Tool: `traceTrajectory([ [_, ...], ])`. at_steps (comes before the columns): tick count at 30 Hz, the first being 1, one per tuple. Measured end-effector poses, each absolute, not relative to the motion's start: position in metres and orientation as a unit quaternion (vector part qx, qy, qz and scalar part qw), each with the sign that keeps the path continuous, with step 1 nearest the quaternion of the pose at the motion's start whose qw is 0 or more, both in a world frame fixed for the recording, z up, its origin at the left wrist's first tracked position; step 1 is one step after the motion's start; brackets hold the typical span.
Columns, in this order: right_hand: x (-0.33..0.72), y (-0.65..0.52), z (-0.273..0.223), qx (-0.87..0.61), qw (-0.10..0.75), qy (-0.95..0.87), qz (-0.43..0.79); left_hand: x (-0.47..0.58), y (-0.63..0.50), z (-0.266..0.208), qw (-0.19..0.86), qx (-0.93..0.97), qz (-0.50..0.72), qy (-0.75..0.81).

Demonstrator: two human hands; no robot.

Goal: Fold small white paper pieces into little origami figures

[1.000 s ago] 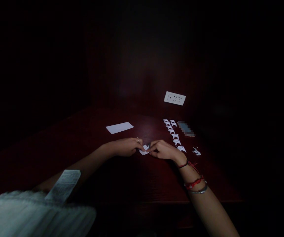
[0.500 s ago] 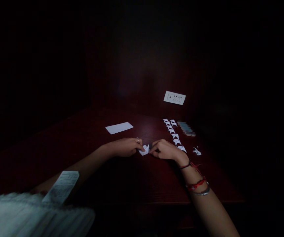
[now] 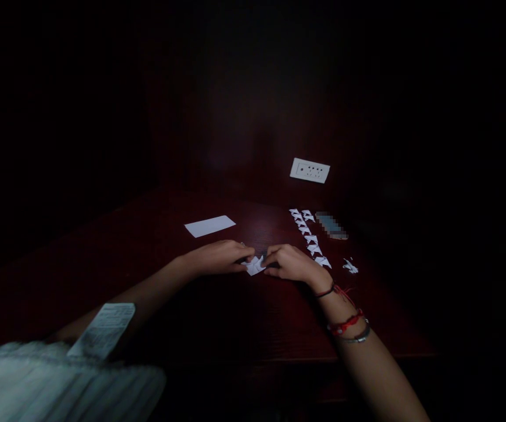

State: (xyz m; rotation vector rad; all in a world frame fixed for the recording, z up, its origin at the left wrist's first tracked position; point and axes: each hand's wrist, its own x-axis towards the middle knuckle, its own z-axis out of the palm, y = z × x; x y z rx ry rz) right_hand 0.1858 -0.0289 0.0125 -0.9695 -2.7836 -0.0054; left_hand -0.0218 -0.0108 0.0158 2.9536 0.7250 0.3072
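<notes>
Drawn back slightly, the left hand (image 3: 224,257) pinches the left edge of a small white folded-paper piece (image 3: 254,266), the right hand (image 3: 294,262) its right edge, seemingly to steady it, near-right of the flat white rectangular paper sheet (image 3: 210,225).

1 L hand (image 3: 220,257) & 1 R hand (image 3: 294,262) are showing. On 1 counter (image 3: 125,249), 1 small folded pc. (image 3: 253,265), 1 flat sheet (image 3: 210,226), 1 scrap heap (image 3: 350,267) & 1 pixelated slab (image 3: 331,225) are lying; min. 6 row pcs. (image 3: 311,240) are overlapping, exact no. unclear. 3 bracelets (image 3: 346,324), 1 socket plate (image 3: 310,170) are showing.
</notes>
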Motion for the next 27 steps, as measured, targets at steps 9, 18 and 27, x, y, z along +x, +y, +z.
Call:
traceTrajectory([
  [9,0.183,-0.031,0.017,-0.364,0.193,-0.911,0.021,-0.015,-0.007,0.013,0.165,0.925,0.217,0.265],
  [18,0.188,-0.008,-0.001,-0.463,0.225,-0.808,0.286,-0.016,-0.001,0.007,0.158,0.894,0.227,0.352],
  [27,0.183,-0.011,-0.003,-0.565,0.141,-0.806,0.101,-0.015,-0.008,0.007,0.029,0.967,0.110,0.229],
])
